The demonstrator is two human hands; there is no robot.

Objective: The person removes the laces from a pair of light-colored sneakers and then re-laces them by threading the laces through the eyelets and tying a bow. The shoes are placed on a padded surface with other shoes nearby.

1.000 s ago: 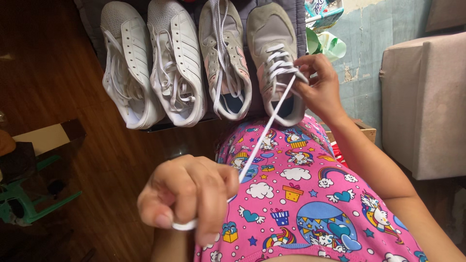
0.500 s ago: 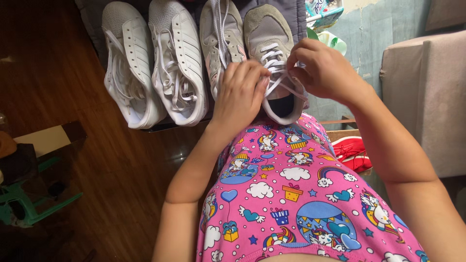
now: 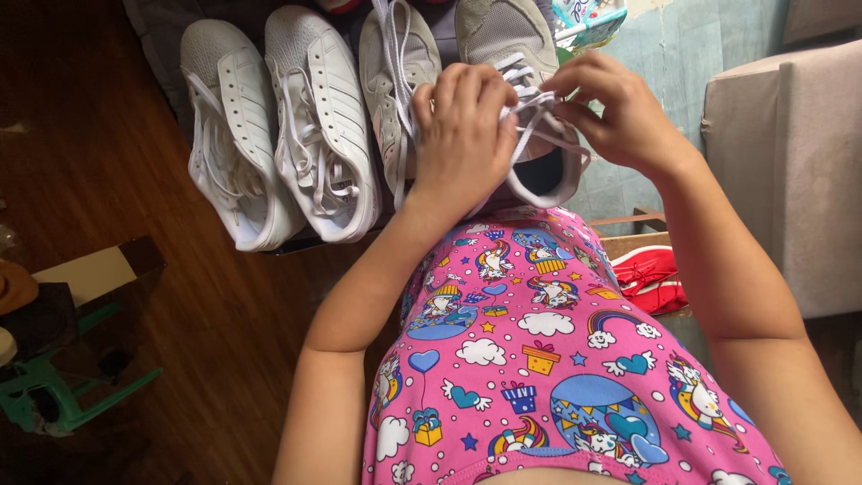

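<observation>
Dark wooden floor (image 3: 180,296), teal wall, grey upholstered seat (image 3: 790,180) at right. Four sneakers in a row; we work the rightmost grey sneaker (image 3: 512,36). Our left hand (image 3: 462,126) and right hand (image 3: 620,112) pinch its white lace (image 3: 530,112), each grip closed narrow. The lace looks soft, light and limp; best taken near the eyelets.

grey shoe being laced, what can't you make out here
Head view only:
- Grey shoe: its toe is cut off by the top edge; the left hand covers its near side.
- White lace: its path and ends are hidden under the fingers of both hands.
- Right hand: whether it pinches the lace cannot be told.
</observation>
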